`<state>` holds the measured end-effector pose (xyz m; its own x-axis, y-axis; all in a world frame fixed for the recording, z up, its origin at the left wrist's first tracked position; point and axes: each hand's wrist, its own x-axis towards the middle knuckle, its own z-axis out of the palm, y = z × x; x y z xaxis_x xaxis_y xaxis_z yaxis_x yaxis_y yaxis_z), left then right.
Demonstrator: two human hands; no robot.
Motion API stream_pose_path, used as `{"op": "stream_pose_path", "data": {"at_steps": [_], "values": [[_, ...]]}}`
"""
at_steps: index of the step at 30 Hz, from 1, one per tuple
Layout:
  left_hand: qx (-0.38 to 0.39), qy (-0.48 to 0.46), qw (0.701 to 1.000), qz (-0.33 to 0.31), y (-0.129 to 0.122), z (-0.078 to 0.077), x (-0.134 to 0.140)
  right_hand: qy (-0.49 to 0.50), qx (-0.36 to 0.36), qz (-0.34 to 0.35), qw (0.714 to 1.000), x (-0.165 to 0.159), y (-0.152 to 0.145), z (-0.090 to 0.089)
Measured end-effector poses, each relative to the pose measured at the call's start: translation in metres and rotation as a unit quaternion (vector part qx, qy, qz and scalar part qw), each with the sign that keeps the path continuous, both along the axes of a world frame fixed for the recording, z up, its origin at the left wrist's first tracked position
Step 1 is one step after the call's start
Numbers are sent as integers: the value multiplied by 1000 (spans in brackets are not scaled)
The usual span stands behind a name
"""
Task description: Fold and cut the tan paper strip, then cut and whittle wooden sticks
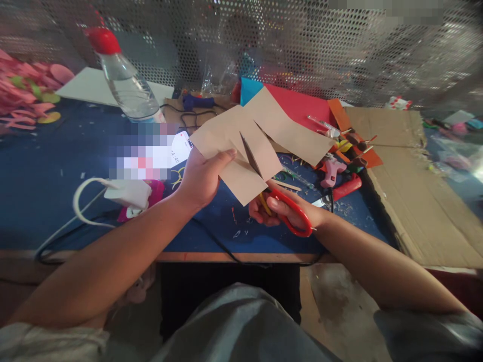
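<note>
My left hand [206, 173] grips a beige sheet of paper [230, 136] by its left part, thumb on top and the other fingers hidden beneath. Two slits run into the sheet from its near right side, leaving separate flaps. My right hand [277, 208] is closed around a pair of scissors [290, 211] with red and yellow handles. One dark blade lies over the paper along the nearer slit; the other blade is hidden under the sheet. Both hands hold the work above the blue table [211, 226].
A water bottle [132, 90] with a red cap, a lit phone [181, 148] and a white charger [128, 193] are on the left. To the right lie a pink glue gun [332, 171], a red-handled cutter [347, 187] and cardboard [426, 201]. Behind stands perforated mesh [181, 40].
</note>
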<state>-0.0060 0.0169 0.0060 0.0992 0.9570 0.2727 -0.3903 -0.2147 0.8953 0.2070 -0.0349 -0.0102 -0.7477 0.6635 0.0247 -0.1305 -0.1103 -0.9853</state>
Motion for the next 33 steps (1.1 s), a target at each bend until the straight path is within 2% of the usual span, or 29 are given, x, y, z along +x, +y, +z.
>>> {"op": "stream_pose_path", "data": {"at_steps": [12, 21, 33], "values": [[-26, -26, 999, -1, -3, 4, 1, -11, -36, -2, 999, -3, 1, 1], [-21, -37, 999, -14, -3, 5, 2, -5, -40, -14, 999, -3, 0, -1], [-29, -20, 999, -1, -3, 4, 2, -16, -33, -9, 999, -4, 0, 3]]}}
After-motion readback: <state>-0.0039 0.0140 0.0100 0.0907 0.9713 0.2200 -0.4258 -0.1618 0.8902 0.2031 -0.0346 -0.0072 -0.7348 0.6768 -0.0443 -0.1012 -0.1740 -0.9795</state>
